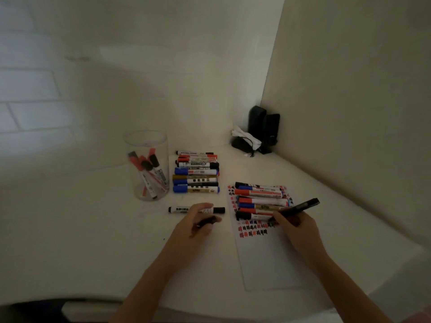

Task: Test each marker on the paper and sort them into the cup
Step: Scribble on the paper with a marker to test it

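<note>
My right hand point(295, 226) grips a black marker point(300, 207) with its tip down on the white paper point(268, 259), among rows of red and black test marks point(253, 228). My left hand point(198, 222) holds a small black cap point(207, 221) beside the paper. Just beyond that hand a capped black marker point(177, 209) lies on the table. A pile of markers point(261, 200) rests on the paper's far end. Another pile of markers point(197, 174) lies next to a clear plastic cup point(147, 145), which holds several red and black markers point(149, 173).
The white table point(81, 229) stands in a corner between two walls. Black objects and a white crumpled item point(256, 136) sit in the far corner. The table's front edge runs below my forearms.
</note>
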Demonstrator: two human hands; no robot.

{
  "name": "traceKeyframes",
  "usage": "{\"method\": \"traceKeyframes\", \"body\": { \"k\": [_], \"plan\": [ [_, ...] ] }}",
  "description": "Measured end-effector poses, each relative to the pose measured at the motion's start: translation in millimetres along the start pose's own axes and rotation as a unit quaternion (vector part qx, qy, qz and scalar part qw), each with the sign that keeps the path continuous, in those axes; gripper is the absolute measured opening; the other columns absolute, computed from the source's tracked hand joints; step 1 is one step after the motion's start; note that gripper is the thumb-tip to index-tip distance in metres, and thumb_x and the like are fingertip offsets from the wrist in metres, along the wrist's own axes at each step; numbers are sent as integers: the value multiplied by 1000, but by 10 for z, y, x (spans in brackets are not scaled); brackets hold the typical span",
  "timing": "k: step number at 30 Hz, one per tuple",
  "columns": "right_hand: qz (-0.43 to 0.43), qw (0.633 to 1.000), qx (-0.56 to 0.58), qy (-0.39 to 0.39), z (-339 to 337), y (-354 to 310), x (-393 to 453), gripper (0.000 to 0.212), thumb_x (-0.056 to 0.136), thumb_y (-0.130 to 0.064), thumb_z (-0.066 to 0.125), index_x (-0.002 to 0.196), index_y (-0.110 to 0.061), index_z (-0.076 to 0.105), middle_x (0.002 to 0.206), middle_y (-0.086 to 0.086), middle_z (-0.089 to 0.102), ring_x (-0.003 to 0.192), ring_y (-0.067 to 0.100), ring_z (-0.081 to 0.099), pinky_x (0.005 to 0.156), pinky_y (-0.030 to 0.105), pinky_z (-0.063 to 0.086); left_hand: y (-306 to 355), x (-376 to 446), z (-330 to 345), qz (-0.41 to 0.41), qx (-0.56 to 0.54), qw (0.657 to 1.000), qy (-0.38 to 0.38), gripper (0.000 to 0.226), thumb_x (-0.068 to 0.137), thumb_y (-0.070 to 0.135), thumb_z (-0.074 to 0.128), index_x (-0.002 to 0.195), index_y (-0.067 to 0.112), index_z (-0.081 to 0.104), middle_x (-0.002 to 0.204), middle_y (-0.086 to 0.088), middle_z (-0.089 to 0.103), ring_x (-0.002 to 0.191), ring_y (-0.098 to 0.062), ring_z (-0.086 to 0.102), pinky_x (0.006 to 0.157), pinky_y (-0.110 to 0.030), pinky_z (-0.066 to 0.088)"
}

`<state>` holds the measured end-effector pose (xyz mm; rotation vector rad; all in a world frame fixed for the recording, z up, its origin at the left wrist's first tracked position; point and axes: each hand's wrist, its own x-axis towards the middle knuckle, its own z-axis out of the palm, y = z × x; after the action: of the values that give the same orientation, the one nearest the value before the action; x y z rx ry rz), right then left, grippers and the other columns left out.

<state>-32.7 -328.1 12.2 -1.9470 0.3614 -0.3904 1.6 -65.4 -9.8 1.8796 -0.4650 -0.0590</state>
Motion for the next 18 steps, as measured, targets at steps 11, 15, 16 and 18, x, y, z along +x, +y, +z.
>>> {"method": "traceKeyframes", "body": {
  "k": [11,15,16,18],
  "plan": [
    [57,982,152,-91,724,-565,-304,28,91,-33,58,91,-7,69,67,3,68,60,13,59,60,29,50,45,32,-39,-35,-70,994,78,27,83,8,70,97,30,62,99,17,66,88,11,62,74,-5,46],
    [47,983,152,-88,844,-572,-338,26,91,-31,60,93,-7,68,73,7,71,61,10,59,55,23,47,32,32,-54,-15,-49,996,73,22,85,10,68,98,28,64,96,18,65,87,9,62,77,-6,45],
    [46,984,152,-86,858,-564,-339,26,91,-32,61,92,-7,68,74,6,71,61,10,59,54,22,47,25,31,-58,-9,-46,996,71,22,86,10,68,99,27,64,96,18,66,87,7,63,77,-7,46],
    [42,986,141,-84,869,-560,-339,27,89,-33,62,92,-7,68,73,6,71,60,9,58,53,21,46,16,29,-60,-5,-51,996,69,22,86,10,67,101,26,65,97,17,66,88,4,64,78,-9,47]
  ]
}}
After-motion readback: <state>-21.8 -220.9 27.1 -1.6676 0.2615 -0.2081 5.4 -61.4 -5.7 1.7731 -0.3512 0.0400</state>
